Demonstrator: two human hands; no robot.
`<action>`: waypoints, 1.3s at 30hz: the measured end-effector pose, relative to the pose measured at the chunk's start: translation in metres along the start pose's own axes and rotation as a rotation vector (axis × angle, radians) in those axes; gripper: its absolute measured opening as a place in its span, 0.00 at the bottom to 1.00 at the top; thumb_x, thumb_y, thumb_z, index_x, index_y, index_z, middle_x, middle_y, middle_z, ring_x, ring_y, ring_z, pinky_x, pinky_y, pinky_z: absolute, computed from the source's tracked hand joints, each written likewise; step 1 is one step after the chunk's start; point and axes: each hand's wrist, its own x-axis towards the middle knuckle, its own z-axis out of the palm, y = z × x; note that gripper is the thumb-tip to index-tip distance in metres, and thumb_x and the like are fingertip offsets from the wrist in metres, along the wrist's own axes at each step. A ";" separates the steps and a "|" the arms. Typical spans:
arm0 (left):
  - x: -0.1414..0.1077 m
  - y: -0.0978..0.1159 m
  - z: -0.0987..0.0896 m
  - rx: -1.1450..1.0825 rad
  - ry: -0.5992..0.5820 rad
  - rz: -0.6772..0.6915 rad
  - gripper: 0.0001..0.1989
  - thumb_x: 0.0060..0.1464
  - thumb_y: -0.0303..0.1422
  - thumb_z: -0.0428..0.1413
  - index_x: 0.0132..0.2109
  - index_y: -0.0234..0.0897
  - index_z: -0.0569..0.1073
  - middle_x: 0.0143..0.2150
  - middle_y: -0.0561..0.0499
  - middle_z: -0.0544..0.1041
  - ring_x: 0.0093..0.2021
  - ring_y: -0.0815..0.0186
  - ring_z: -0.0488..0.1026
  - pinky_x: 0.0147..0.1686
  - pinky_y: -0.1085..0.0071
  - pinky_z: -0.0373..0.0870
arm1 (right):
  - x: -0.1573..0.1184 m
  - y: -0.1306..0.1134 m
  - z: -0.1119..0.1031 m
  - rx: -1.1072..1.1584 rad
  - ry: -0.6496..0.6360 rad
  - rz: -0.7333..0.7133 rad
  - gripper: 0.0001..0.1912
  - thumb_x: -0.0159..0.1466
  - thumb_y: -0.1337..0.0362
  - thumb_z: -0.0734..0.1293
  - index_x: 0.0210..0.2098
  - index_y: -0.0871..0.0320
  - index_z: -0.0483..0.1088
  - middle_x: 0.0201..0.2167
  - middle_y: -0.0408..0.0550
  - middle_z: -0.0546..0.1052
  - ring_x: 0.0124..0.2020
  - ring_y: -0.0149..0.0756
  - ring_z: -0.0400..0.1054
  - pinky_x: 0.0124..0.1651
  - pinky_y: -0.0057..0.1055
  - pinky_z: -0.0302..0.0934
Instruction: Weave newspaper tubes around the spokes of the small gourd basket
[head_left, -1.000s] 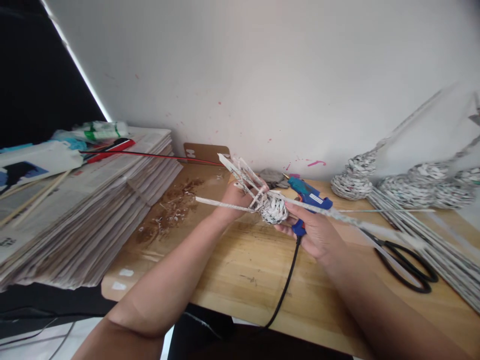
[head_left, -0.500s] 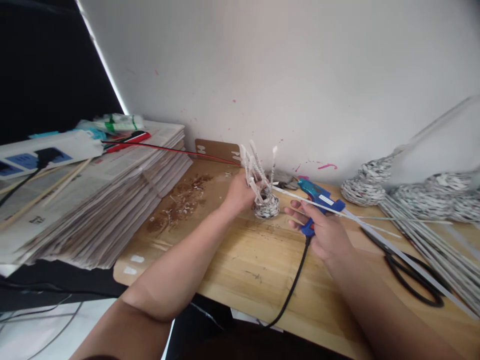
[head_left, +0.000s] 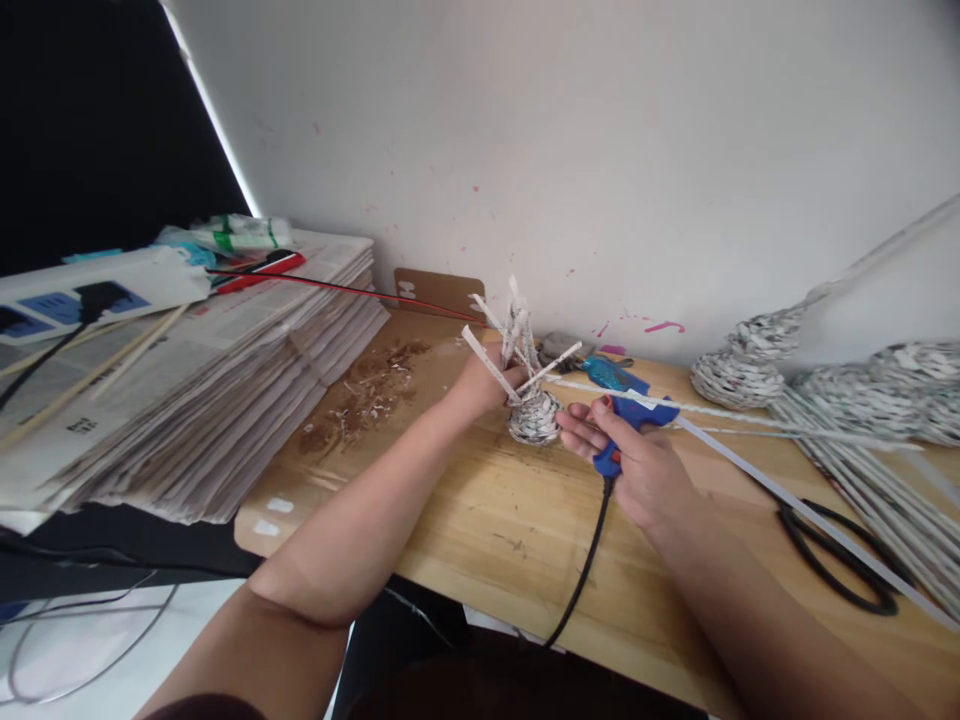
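Observation:
My left hand [head_left: 484, 385] is closed at the top of a small woven newspaper vessel [head_left: 534, 418], among its upright paper spokes [head_left: 517, 335]; its fingertips are partly hidden. The vessel has a round body and narrow neck. My right hand [head_left: 634, 455] is curled around the handle of a blue glue gun [head_left: 637, 405], just right of the vessel. Its thumb and fingertips come close together near the vessel's side. A long twisted paper strand [head_left: 720, 412] runs from the vessel's neck rightward across the gun.
Stacked newspapers [head_left: 300, 330] bear a power strip [head_left: 165, 285] on the left. Black-handled scissors [head_left: 840, 560], paper rods [head_left: 862, 500] and finished woven pieces [head_left: 739, 370] lie on the right. The gun's black cord [head_left: 585, 570] hangs over the table's front edge.
My right hand and the glue gun have moved left, closer to the vessel, and the fingers have drawn together. The spokes have shifted, some now leaning outward. My left hand stays at the neck.

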 end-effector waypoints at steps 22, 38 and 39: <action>-0.016 0.018 -0.008 0.141 0.229 0.767 0.07 0.59 0.32 0.58 0.42 0.42 0.81 0.38 0.45 0.83 0.40 0.61 0.78 0.43 0.62 0.74 | -0.006 -0.020 -0.007 -0.168 0.060 -0.410 0.14 0.59 0.54 0.73 0.36 0.56 0.71 0.33 0.43 0.78 0.16 0.24 0.64 0.19 0.25 0.58; -0.018 0.019 -0.003 0.152 0.259 0.718 0.06 0.57 0.31 0.60 0.39 0.37 0.81 0.36 0.46 0.82 0.37 0.63 0.78 0.42 0.65 0.74 | -0.014 -0.029 -0.013 -0.423 -0.025 -0.459 0.16 0.65 0.51 0.68 0.33 0.58 0.72 0.24 0.44 0.76 0.20 0.27 0.65 0.24 0.26 0.60; -0.015 0.018 -0.001 0.112 0.277 0.639 0.06 0.58 0.32 0.59 0.38 0.36 0.81 0.35 0.46 0.82 0.36 0.63 0.78 0.41 0.65 0.74 | -0.013 -0.029 -0.012 -0.393 -0.035 -0.427 0.16 0.64 0.50 0.69 0.32 0.58 0.72 0.24 0.45 0.76 0.20 0.27 0.65 0.23 0.26 0.59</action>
